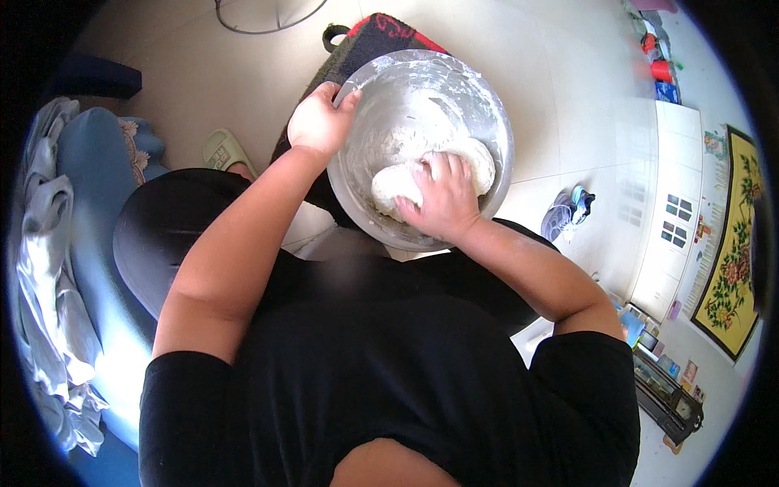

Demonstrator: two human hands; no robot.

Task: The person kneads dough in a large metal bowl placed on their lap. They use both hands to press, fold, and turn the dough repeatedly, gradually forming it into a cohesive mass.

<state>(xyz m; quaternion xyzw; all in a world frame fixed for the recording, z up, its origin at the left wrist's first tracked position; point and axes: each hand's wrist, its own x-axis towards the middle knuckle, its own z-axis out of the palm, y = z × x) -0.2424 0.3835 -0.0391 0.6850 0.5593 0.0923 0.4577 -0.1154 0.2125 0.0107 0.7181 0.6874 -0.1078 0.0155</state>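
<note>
A large metal bowl (501,122) rests in front of me, its inner wall smeared with flour and bits of dough. My left hand (321,123) grips the bowl's left rim, thumb toward the inside; some of its fingers are hidden. Inside, a pale, lumpy mass of dough (479,162) lies toward the near right side. My right hand (443,193) is pressed into that dough, fingers bent over it and thumb to the left. Loose white flour (414,122) coats the bowl's bottom beyond the dough.
Under the bowl is a dark, red-edged padded seat or mat (357,57) with a loop. A green slipper (227,152) is on the tiled floor at left, near a blue sofa (89,162) with draped cloth. Shoes (579,204) and a white cabinet (670,219) are at right.
</note>
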